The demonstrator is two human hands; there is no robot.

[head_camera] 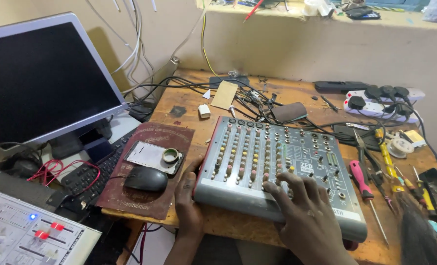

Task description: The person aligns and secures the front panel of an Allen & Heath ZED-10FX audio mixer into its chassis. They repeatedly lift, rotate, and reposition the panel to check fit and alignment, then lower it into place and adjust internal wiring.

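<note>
A grey audio mixer with rows of coloured knobs and a red side lies on the wooden table. My left hand rests against its near left corner, thumb up along the red side. My right hand lies flat on the mixer's front panel with the fingers spread over the lower knobs. Neither hand holds anything loose.
A black mouse, a phone with a tape ring on it and a dark red folder sit left of the mixer. A monitor and keyboard stand further left. Screwdrivers, pliers, a power strip and tangled cables crowd the right and back.
</note>
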